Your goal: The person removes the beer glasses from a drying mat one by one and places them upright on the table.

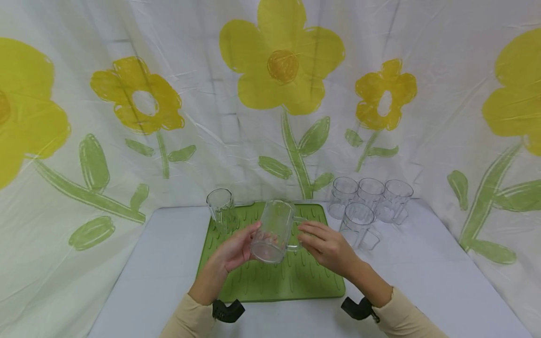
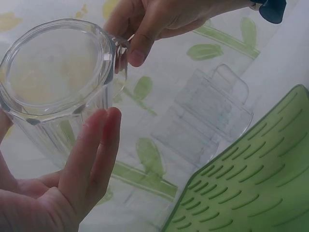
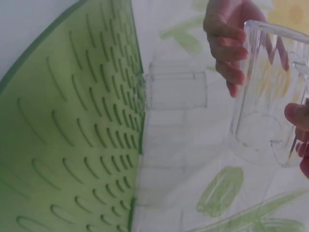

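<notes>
Both hands hold a clear glass mug (image 1: 276,225), tilted above a green ribbed mat (image 1: 249,284). My left hand (image 1: 234,251) grips the mug's body from the left, and its fingers (image 2: 84,162) lie along the glass in the left wrist view. On the other side, my right hand (image 1: 327,246) pinches the handle (image 1: 294,247) between thumb and fingers. The right wrist view shows the same mug (image 3: 263,96) with a hand at either side. Another glass mug (image 1: 220,206) stands upright at the mat's back left corner.
Right of the mat, several clear glass mugs stand upright in a group, the nearest mug (image 1: 357,225) with its handle to the right. A white cloth (image 1: 156,263) covers the table. Behind hangs a white curtain (image 1: 220,155) with yellow flowers.
</notes>
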Demonstrator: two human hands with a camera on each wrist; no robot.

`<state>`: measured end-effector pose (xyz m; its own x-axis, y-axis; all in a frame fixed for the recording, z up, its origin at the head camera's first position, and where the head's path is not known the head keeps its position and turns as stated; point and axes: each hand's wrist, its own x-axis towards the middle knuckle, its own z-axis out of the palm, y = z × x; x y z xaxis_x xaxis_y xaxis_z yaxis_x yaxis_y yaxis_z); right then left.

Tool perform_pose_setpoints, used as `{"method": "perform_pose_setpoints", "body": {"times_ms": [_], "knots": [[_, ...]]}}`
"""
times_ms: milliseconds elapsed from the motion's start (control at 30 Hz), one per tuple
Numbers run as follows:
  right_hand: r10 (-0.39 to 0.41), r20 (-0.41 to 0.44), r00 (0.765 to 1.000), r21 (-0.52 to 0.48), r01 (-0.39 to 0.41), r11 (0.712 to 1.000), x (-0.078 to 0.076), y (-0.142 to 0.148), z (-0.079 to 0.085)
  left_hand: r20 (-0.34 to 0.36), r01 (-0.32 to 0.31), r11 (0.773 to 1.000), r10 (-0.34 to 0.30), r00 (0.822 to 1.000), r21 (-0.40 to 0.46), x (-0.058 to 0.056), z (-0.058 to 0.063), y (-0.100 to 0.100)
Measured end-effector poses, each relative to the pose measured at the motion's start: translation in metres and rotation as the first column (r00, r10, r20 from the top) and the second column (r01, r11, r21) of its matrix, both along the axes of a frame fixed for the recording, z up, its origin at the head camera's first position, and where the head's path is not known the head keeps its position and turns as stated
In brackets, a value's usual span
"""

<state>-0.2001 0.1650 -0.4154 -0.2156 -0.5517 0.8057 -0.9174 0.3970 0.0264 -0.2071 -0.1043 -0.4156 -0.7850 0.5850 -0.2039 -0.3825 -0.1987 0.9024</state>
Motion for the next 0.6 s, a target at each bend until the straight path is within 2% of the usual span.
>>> {"method": "perform_pose_setpoints", "body": {"times_ms": [267, 400, 600], "knots": [[0.005, 0.093, 0.996, 0.03, -0.008, 1.0, -0.001, 0.0005, -0.0009, -0.103, -0.05, 0.998, 0.045, 0.994, -0.048, 0.0021, -0.0033, -0.0018], [0.032, 0.138, 0.99, -0.001, -0.032, 0.999, -0.002, 0.0011, -0.0021, -0.127, -0.094, 0.992, 0.083, 0.988, -0.087, 0.004, -0.0023, -0.0027], [0.086, 0.186, 0.979, -0.07, -0.074, 0.995, -0.0042, 0.0014, -0.0029, -0.175, -0.131, 0.987, 0.113, 0.978, -0.097, 0.0055, -0.0021, -0.0014]]}}
